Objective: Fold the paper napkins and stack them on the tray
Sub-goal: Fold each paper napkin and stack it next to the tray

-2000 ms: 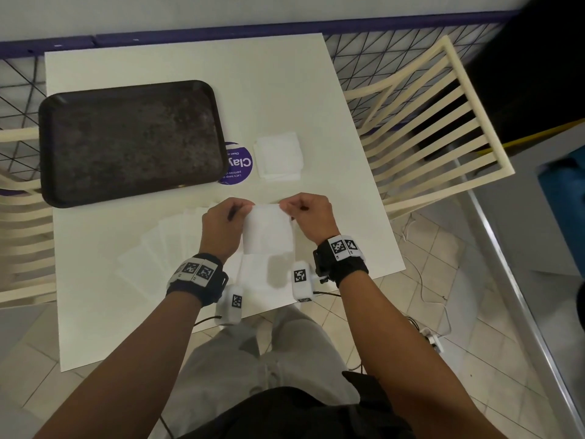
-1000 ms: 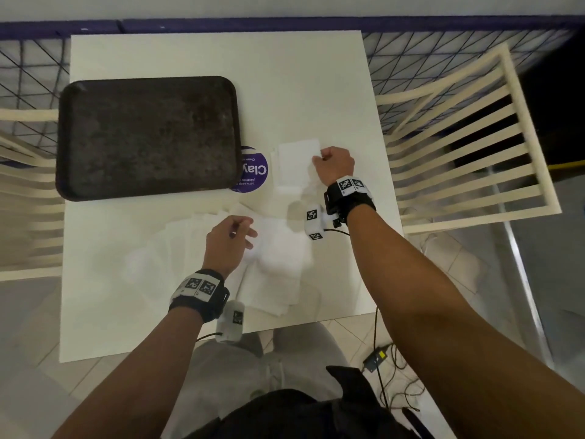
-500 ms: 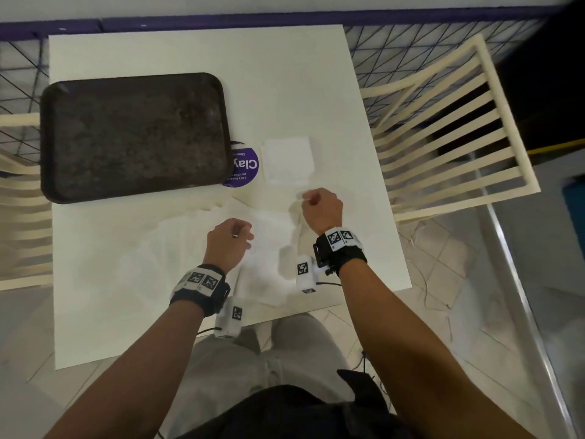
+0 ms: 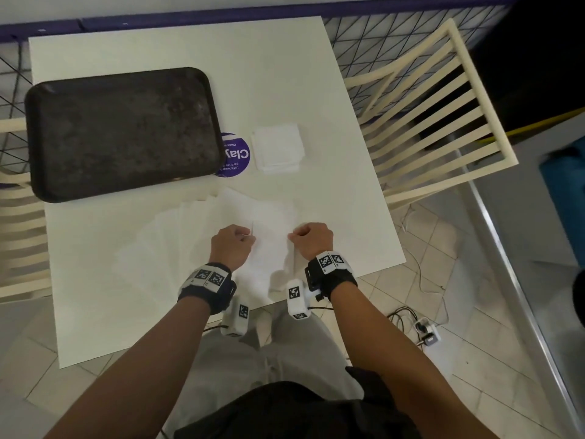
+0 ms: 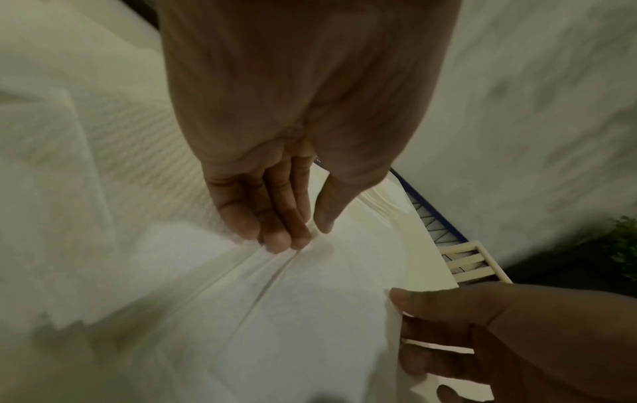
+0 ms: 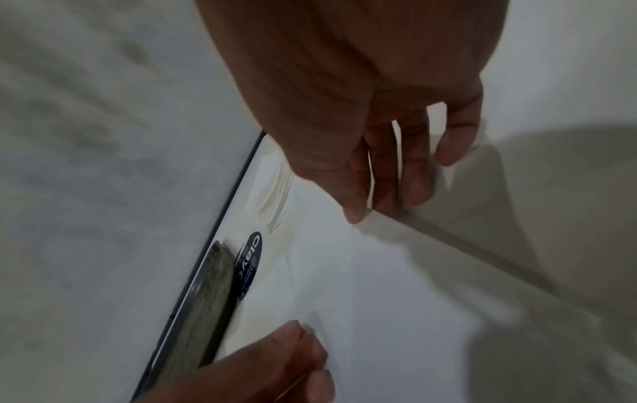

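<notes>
A white paper napkin (image 4: 273,231) lies on top of a fan of unfolded napkins (image 4: 177,245) near the table's front edge. My left hand (image 4: 250,237) pinches its left edge, with fingertips (image 5: 282,240) and thumb bunching the paper. My right hand (image 4: 292,237) pinches the right edge (image 6: 413,201), which is lifted a little. A small stack of folded napkins (image 4: 278,147) sits beyond the hands, beside a purple sticker (image 4: 235,155). The dark tray (image 4: 120,131) at the back left holds nothing.
The white table (image 4: 269,74) ends close behind my wrists. Cream slatted chairs stand at the right (image 4: 437,112) and the left (image 4: 15,217). A wire fence runs along the back. Cables and a plug lie on the tiled floor (image 4: 424,331).
My right hand set a folded napkin on the stack, then drew back toward me. Both hands now pinch the edges of the top napkin of the fan.
</notes>
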`<action>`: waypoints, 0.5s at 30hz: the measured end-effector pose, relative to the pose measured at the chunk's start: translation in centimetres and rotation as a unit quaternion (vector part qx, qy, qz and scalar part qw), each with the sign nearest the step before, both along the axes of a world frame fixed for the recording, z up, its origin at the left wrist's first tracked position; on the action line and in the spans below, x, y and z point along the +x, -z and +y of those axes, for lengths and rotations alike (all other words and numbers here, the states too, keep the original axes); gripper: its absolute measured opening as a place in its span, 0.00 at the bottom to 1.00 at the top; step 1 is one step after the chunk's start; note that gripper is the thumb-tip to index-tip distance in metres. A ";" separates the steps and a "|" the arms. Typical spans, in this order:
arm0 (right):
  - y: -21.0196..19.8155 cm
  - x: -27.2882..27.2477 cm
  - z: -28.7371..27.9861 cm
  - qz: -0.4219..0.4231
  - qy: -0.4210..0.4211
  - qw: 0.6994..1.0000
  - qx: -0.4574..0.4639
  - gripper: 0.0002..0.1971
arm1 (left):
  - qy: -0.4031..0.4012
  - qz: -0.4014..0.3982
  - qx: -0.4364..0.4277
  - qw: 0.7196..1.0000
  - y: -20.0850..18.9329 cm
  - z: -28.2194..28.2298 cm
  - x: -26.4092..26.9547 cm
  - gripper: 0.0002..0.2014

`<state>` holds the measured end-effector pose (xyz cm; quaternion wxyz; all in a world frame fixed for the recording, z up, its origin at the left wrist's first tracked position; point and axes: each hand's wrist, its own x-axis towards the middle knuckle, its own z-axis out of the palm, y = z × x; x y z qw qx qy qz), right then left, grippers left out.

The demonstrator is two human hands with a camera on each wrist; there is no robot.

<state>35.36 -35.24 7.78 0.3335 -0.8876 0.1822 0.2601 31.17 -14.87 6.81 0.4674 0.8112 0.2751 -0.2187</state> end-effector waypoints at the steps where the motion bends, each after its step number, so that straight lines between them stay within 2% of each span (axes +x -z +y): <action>1: -0.2 -0.1 0.0 0.000 0.006 1.000 0.007 0.05 | -0.009 0.002 -0.003 1.000 -0.1 -0.1 0.0 0.10; 7: -0.7 -0.3 -0.5 -0.051 0.034 0.997 0.046 0.02 | -0.048 0.003 -0.043 0.998 -0.7 -0.5 -0.4 0.14; 12: -1.5 -0.2 -0.7 -0.077 0.041 0.992 0.089 0.04 | -0.067 -0.015 -0.079 0.994 -1.2 -0.8 -0.4 0.09; 15: -1.9 -0.1 -0.9 -0.091 0.040 0.988 0.120 0.04 | -0.066 -0.020 -0.086 0.994 -1.4 -0.9 -0.3 0.10</action>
